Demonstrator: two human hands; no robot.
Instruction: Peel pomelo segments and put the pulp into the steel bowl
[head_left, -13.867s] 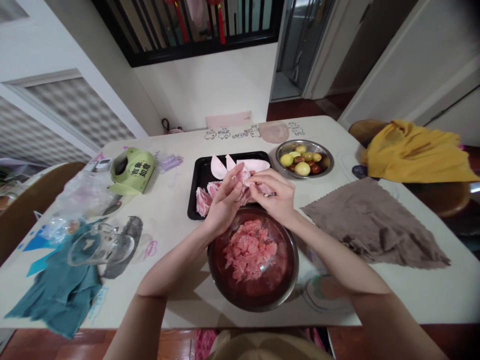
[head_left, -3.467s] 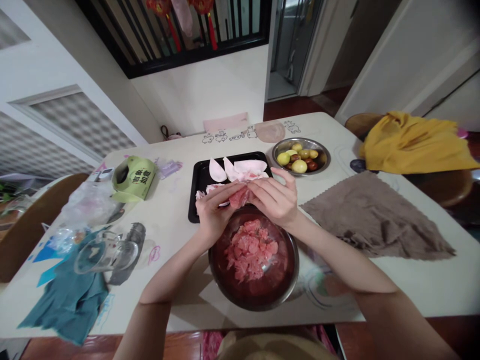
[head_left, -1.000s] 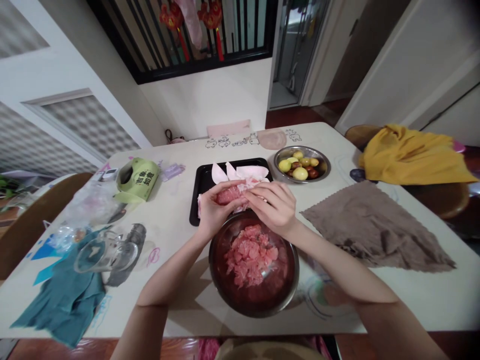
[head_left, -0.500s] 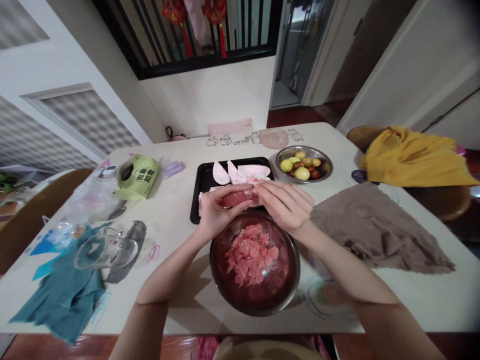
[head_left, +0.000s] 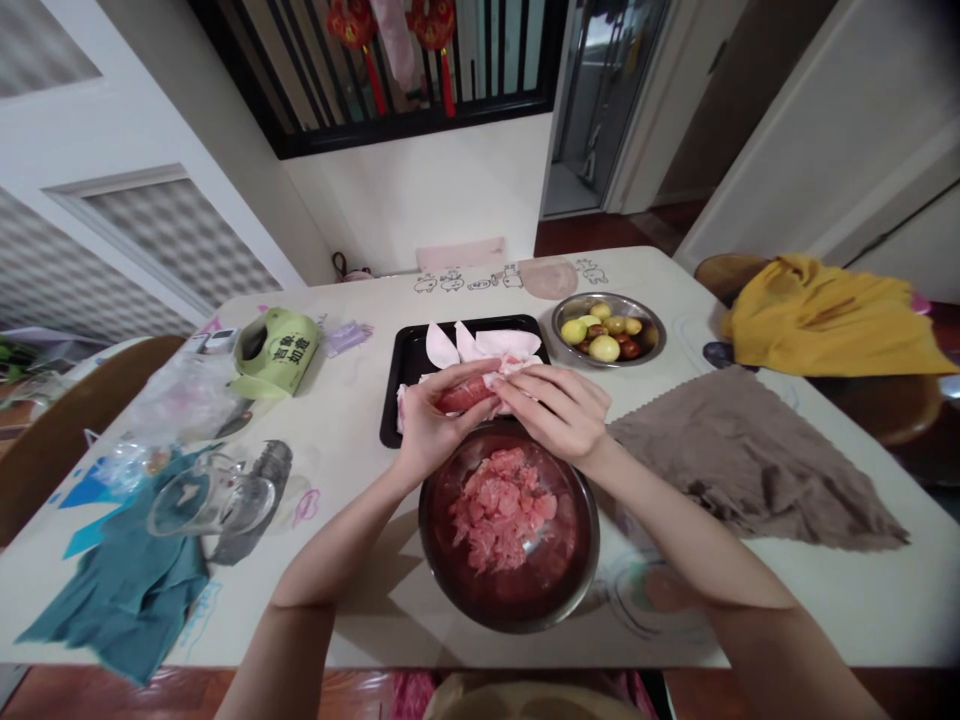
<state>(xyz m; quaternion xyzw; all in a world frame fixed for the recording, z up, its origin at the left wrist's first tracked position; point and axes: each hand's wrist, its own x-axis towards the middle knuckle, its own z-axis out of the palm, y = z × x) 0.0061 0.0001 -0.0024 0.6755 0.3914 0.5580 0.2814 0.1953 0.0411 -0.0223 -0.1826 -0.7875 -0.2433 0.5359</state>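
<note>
The left hand grips a pink segment between thumb and fingers, and the right hand pinches the pale skin at its right end with bent fingers. The segment is held over the far rim of the bowl, in which loose pink pulp lies heaped. Just beyond the bowl sits a black tray with white peel along its far side; the hands hide part of what else it holds. Beyond the bowl and to its right stands a steel dish of yellow-green and brown fruit. Right of the bowl a brown cloth lies spread; well to its left are a clear jug and a teal cloth.
</note>
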